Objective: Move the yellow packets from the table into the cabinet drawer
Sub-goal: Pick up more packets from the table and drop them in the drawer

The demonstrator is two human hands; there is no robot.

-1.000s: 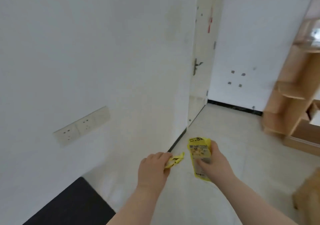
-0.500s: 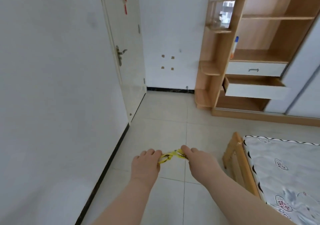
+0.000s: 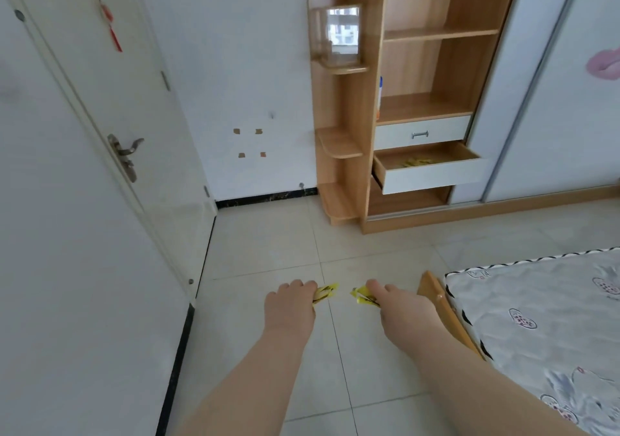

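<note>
My left hand [image 3: 290, 305] is closed on a yellow packet [image 3: 325, 292] whose end sticks out past the fingers. My right hand [image 3: 401, 305] grips another yellow packet [image 3: 361, 294], also poking out toward the middle. Both hands are held out low over the tiled floor, a small gap between the two packets. Ahead on the right stands the wooden cabinet [image 3: 369, 154] with its lower white drawer [image 3: 432, 174] pulled open. Several yellow packets [image 3: 416, 162] lie inside that drawer. The drawer above it is closed.
A white door [image 3: 100, 117] with a metal handle is on the left. A bed corner [image 3: 443, 305] with a patterned mattress [image 3: 550, 318] sits close on the right. Tiled floor stretches between me and the cabinet. A sliding wardrobe door [image 3: 553, 100] stands right of the shelves.
The view has swung from the wall to the cabinet and come closer. My hands, together half a second ago, have moved apart, each holding its packet.
</note>
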